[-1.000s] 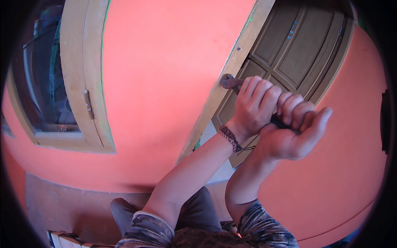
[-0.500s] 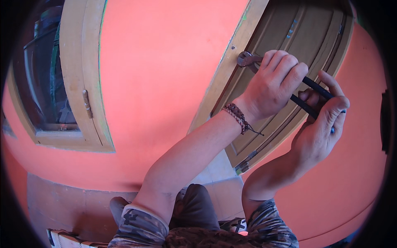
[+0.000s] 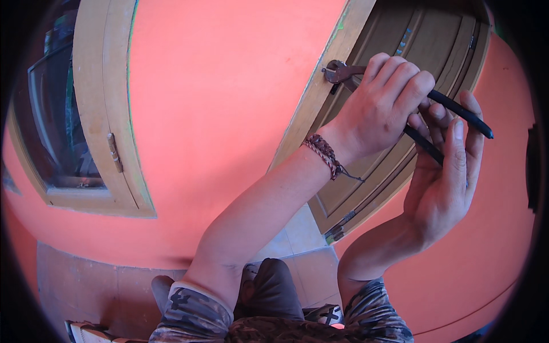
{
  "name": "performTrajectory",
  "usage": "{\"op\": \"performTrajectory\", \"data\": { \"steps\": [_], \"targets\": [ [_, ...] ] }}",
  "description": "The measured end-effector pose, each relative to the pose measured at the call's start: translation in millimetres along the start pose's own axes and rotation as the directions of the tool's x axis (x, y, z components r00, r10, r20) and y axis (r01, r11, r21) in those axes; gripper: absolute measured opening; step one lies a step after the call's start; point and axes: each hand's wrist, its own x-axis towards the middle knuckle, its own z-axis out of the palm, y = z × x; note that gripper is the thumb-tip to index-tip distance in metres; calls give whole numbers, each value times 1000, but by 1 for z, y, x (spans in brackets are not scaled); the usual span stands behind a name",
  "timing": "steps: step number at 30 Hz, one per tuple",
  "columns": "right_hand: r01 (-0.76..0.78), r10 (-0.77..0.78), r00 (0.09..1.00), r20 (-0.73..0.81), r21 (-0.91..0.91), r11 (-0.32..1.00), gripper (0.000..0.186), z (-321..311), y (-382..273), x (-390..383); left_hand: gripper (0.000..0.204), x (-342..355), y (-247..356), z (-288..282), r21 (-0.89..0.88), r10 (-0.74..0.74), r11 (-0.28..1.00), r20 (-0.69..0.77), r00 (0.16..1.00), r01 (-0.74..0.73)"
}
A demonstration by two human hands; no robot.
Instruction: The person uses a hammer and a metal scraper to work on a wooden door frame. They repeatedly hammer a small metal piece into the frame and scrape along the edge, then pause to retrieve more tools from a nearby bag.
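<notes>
Pincers (image 3: 342,71) are held at the door frame (image 3: 346,34), both handles (image 3: 462,110) wrapped by the left hand (image 3: 390,107), its fingers curled; beside their ends, the right hand (image 3: 440,191) is held loosely, fingers bent and parted.

The floor of square reddish-brown tiles with thin joints (image 3: 80,280) runs along the foot of the wall, a dark shadow (image 3: 111,311) falling across its lower left part. Toward the doorway it meets paler, bluish-grey tiles (image 3: 293,235). A low, white-edged brownish object (image 3: 88,332) sits at the lower left, cut off by the dark rim; whether it rests directly on the floor cannot be told.
</notes>
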Motion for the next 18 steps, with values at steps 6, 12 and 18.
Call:
{"op": "performTrajectory", "data": {
  "steps": [6, 12, 18],
  "targets": [
    [-14, 13, 999, 48, 14, 1000, 53, 0, 3, -4, 35, -2, 0, -5, -14, -1, 1000, -16, 1000, 1],
    [-9, 19, 997, -81, 114, 993, 44, -4, 15, -4, 33, -4, 3, -7, 11, -34, 999, 53, 998, 34],
    [52, -35, 995, -92, 188, 981, 52, -5, 23, 12, 32, 0, 1, -4, 51, -25, 998, 50, 998, 23]
  ]
}}
